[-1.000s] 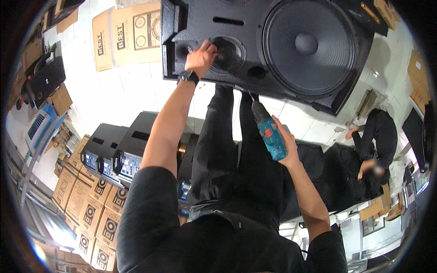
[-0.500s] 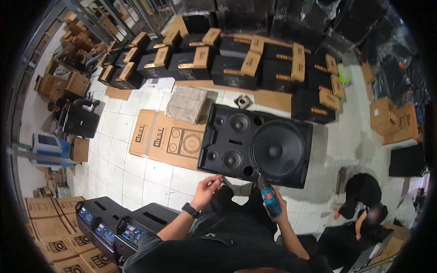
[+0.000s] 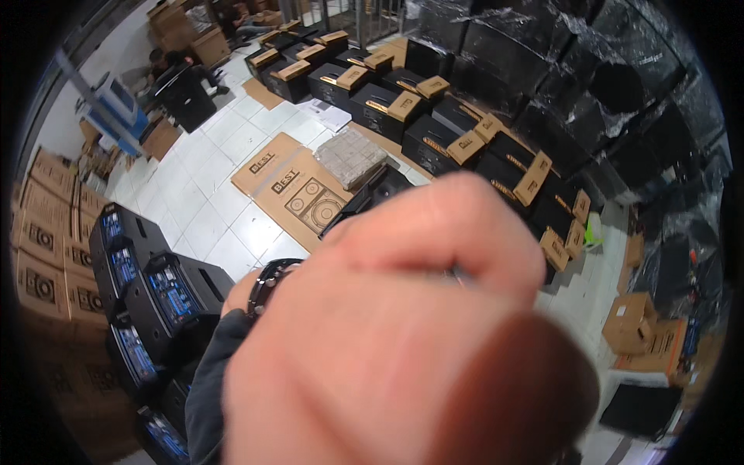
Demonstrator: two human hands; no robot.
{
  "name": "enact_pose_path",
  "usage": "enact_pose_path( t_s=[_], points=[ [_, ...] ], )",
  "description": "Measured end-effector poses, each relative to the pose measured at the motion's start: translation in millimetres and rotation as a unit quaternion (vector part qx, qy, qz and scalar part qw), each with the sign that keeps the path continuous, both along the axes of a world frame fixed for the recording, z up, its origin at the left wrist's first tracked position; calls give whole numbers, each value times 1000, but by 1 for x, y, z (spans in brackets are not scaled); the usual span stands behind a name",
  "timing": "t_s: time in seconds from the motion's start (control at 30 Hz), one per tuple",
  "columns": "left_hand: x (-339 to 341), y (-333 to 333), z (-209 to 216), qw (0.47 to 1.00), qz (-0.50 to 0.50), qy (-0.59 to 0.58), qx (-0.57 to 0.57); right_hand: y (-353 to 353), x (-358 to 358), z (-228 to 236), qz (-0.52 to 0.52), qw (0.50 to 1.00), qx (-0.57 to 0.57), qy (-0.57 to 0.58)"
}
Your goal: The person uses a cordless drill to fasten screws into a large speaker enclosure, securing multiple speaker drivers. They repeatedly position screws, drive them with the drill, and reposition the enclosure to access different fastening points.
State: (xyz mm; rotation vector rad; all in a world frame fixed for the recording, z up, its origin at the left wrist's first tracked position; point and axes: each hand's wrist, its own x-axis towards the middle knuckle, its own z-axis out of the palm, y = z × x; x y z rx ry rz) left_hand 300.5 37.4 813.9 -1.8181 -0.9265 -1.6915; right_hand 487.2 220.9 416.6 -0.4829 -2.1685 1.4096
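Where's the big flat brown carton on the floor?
Head view, left of centre: the carton lies on tiles, with the grey block at its upper right and the partly hidden black speaker to its right.

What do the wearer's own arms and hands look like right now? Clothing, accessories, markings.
Left arm: dark grey sleeve ending short of the wrist, then a dark band, likely a watch, with small shiny spots. Left hand: ungloved, too close and blurred for fine detail; no ring or marking can be made out. Right arm and hand: not identifiable here.
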Motion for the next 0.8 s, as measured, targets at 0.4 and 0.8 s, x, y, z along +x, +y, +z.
enact_pose_path(
  t_s=[0.4,0.8],
  points=[
    [19,-62,-119,884,28,-417,-208,-16,25,82,119,992,-21,25],
    [14,-103,-255,589,-209,-756,-194,-136,50,177,77,989,117,53]
  ],
)
